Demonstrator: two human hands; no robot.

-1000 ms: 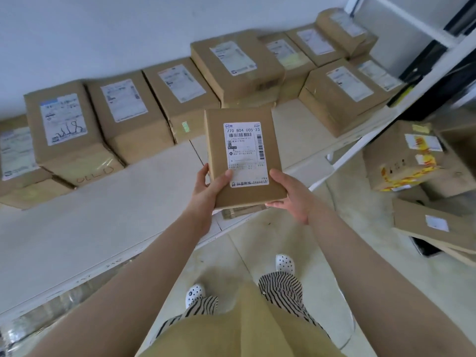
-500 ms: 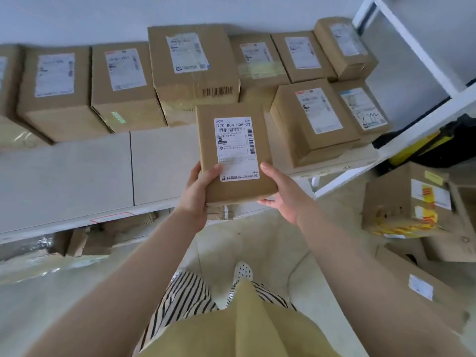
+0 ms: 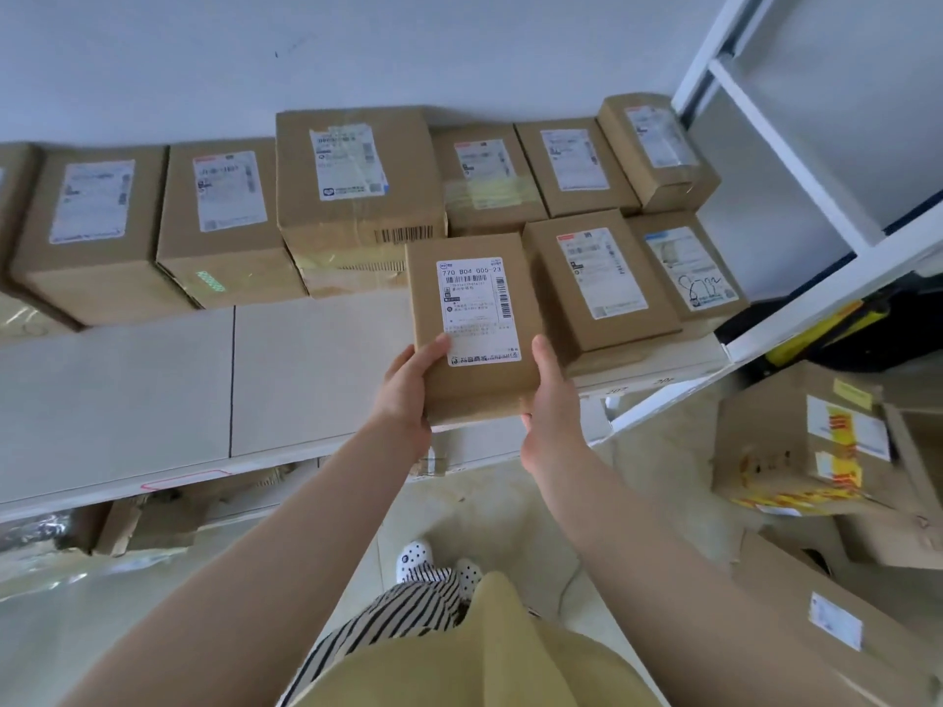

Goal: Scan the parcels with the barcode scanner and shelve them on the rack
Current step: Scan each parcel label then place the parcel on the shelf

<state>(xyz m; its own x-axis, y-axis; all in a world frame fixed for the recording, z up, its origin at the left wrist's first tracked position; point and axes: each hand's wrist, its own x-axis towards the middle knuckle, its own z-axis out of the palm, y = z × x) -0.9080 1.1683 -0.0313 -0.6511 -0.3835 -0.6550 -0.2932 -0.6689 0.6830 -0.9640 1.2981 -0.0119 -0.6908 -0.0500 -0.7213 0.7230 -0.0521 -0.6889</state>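
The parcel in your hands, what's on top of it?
On top of the held parcel sits a white shipping label, with the left hand's thumb on its corner. The right hand grips the side. Its underside is hidden.

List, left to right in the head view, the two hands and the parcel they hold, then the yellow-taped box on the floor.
left hand → held parcel → right hand → yellow-taped box

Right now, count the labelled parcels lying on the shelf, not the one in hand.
8. Back row, left to right: first, second, third, fourth, fifth, sixth. Front right: seventh, eighth. Others may hide at the left edge or underneath.
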